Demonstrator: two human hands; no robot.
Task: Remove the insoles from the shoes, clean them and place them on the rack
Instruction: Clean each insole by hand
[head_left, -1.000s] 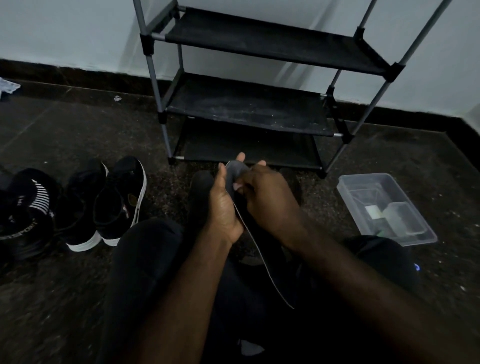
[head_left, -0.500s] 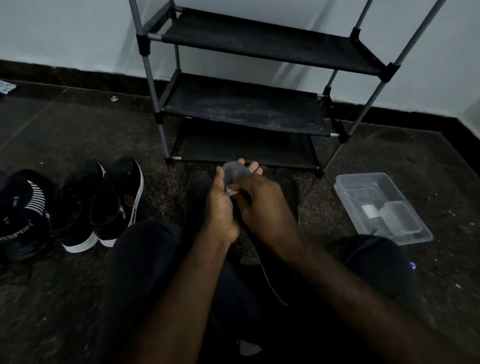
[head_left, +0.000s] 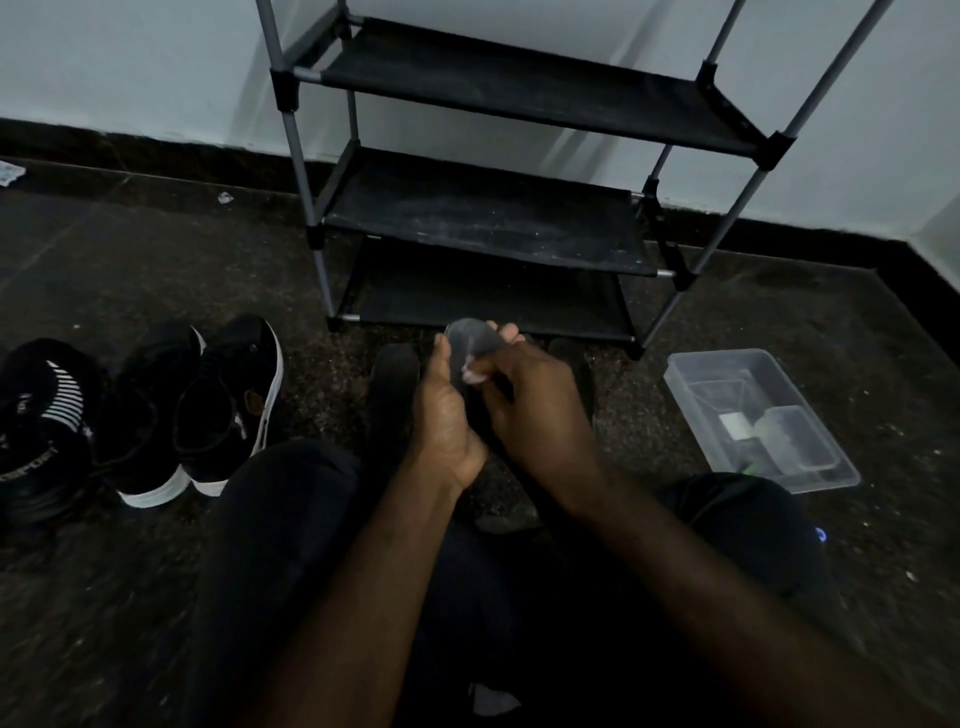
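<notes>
Left hand (head_left: 447, 415) grips the insole (head_left: 467, 340), toe end at twelve o'clock toward the rack (head_left: 483, 228); right hand (head_left: 530, 410) pinches a pale scrap (head_left: 471, 375) against it.

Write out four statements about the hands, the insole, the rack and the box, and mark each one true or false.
1. The left hand grips the insole, and the right hand is on it too. True.
2. An insole lies on the middle shelf of the rack. False: no insole shows on the rack; the only one in view is in the hands.
3. The clear box stands left of the rack. False: the box sits on the floor to its right.
4. Black shoes with white soles stand on the floor at the left. True.
</notes>
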